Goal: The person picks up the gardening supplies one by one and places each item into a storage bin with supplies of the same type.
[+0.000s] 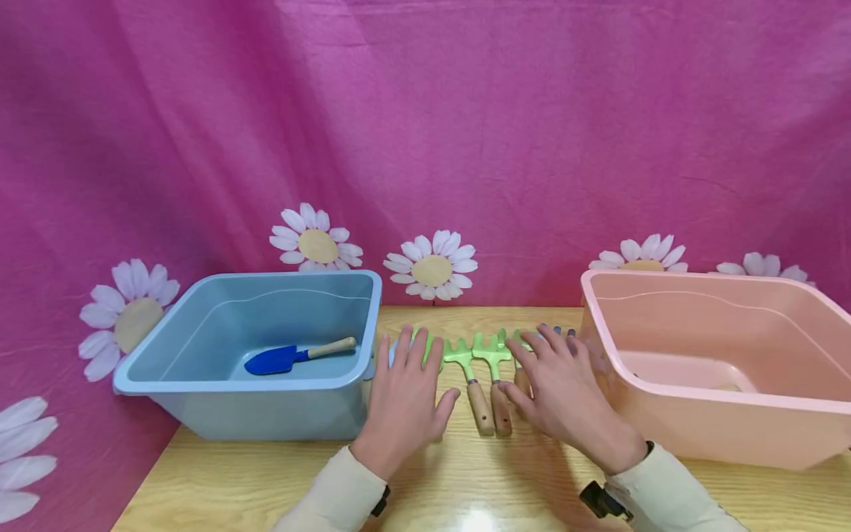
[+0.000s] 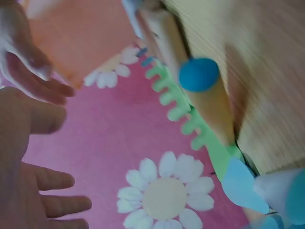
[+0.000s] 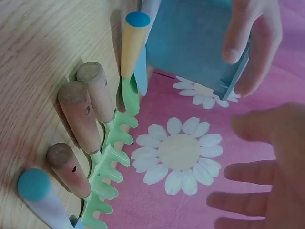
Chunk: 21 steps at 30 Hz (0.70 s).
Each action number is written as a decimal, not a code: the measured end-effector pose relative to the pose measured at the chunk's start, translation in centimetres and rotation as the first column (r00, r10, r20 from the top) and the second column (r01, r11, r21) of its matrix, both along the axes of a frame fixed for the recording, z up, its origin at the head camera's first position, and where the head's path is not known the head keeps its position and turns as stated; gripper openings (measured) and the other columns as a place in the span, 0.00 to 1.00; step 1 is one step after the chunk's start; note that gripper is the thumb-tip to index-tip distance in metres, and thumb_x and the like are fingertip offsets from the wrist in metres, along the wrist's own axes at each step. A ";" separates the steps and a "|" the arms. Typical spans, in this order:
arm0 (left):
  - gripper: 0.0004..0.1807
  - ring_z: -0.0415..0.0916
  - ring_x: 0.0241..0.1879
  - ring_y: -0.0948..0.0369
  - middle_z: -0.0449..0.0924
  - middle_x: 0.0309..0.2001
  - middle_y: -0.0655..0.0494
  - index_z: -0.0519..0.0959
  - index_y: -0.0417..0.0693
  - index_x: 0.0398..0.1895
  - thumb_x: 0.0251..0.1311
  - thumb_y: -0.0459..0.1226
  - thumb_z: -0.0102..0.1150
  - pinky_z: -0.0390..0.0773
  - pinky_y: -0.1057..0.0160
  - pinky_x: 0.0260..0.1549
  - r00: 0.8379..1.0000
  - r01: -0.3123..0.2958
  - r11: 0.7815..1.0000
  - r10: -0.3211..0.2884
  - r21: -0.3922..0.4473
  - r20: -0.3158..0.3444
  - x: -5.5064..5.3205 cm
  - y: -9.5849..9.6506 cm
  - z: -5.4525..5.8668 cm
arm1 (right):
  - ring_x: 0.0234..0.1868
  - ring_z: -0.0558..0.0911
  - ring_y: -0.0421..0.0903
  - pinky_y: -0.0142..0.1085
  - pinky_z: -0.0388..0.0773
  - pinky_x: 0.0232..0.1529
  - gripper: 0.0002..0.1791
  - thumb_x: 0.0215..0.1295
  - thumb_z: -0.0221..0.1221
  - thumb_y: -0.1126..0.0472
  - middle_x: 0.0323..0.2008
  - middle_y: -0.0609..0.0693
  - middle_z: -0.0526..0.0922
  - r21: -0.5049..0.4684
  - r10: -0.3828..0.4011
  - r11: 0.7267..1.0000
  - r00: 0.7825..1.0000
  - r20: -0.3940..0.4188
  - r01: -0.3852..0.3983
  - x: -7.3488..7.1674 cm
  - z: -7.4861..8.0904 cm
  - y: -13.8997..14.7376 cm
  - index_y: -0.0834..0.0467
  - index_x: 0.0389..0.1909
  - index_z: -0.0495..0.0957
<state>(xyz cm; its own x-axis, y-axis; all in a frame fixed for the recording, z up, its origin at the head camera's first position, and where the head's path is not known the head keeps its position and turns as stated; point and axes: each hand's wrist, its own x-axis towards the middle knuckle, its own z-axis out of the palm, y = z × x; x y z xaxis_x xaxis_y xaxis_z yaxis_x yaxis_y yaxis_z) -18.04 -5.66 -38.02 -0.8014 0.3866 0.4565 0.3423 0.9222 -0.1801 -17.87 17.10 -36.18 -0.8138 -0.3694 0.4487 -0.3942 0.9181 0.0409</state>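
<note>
My left hand (image 1: 405, 399) hovers with fingers spread over the left end of a row of garden tools, holding nothing. Over the row's right end, my right hand (image 1: 565, 391) is likewise spread and empty. Between them lie green hand rakes (image 1: 492, 351) with wooden handles, tines pointing away from me. Beneath the left hand, partly hidden in the head view, are a green trowel (image 3: 130, 95) with a blue-capped wooden handle and a light blue tool (image 2: 243, 186). A tool with a teal-capped pale handle (image 3: 43, 198) lies at the other end of the row.
To the left stands a blue tub (image 1: 246, 386) with a dark blue trowel (image 1: 275, 360) inside. A pink tub (image 1: 725, 421) stands to the right; a small wooden-coloured piece shows inside it. Behind the wooden table (image 1: 219, 480) hangs a pink cloth (image 1: 505, 148) with daisies.
</note>
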 end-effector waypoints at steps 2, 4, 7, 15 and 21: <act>0.34 0.66 0.70 0.47 0.73 0.67 0.48 0.72 0.50 0.66 0.60 0.58 0.57 0.61 0.40 0.69 0.999 0.046 0.999 -0.046 0.022 -0.023 0.5 -0.2 0.2 | 0.61 0.77 0.61 0.62 0.72 0.55 0.27 0.58 0.66 0.46 0.52 0.58 0.84 -0.046 0.024 0.999 0.999 -0.038 -0.026 0.1 0.1 0.0 0.57 0.55 0.80; 0.31 0.69 0.68 0.49 0.75 0.64 0.49 0.75 0.49 0.63 0.60 0.54 0.60 0.64 0.42 0.68 0.996 0.087 0.995 -0.086 0.042 -0.038 1.0 -0.3 0.3 | 0.57 0.80 0.60 0.60 0.75 0.51 0.22 0.57 0.67 0.50 0.48 0.56 0.86 -0.083 0.045 0.995 0.997 -0.064 -0.050 0.1 0.2 0.0 0.57 0.49 0.82; 0.29 0.71 0.66 0.50 0.77 0.63 0.51 0.75 0.49 0.62 0.60 0.52 0.60 0.67 0.44 0.67 0.992 0.123 0.991 -0.121 0.049 -0.044 1.3 -0.5 0.7 | 0.53 0.81 0.58 0.56 0.77 0.47 0.18 0.56 0.67 0.53 0.45 0.54 0.86 -0.102 0.060 0.992 0.995 -0.084 -0.068 0.1 0.3 0.2 0.57 0.46 0.83; 0.29 0.74 0.63 0.50 0.79 0.60 0.51 0.76 0.48 0.61 0.58 0.51 0.62 0.71 0.46 0.64 0.989 0.129 0.990 -0.124 0.051 -0.086 1.3 -1.1 1.0 | 0.50 0.82 0.55 0.52 0.78 0.42 0.16 0.56 0.66 0.54 0.42 0.52 0.87 -0.081 0.074 0.993 0.995 -0.074 -0.080 0.2 0.0 0.4 0.56 0.44 0.84; 0.29 0.74 0.63 0.50 0.79 0.61 0.50 0.76 0.48 0.62 0.59 0.51 0.62 0.71 0.47 0.64 0.987 0.145 0.988 -0.140 0.062 -0.073 1.5 -1.6 1.4 | 0.49 0.83 0.54 0.51 0.79 0.42 0.15 0.57 0.65 0.54 0.42 0.52 0.87 -0.061 0.075 0.995 0.995 -0.065 -0.078 0.2 0.0 0.4 0.56 0.44 0.84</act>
